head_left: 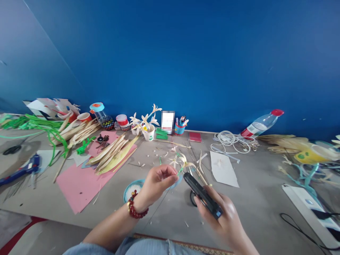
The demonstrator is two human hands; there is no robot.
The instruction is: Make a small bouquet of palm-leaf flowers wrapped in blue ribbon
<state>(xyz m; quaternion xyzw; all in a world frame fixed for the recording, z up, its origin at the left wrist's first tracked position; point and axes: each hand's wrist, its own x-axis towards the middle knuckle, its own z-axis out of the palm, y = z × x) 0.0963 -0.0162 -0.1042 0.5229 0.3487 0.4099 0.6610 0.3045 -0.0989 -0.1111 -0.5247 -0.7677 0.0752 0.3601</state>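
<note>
Pinching flower (188, 164), black tool (199, 191) partly hidden

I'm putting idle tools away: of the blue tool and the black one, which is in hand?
The black tool, gripped in the right hand; the blue tool sits well apart, at the picture's far left.

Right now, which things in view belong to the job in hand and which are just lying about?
In the job:
flower, its green stem in the left hand
black tool, in the right hand

Probably just lying about:
bottle
white cable
red packet
</note>
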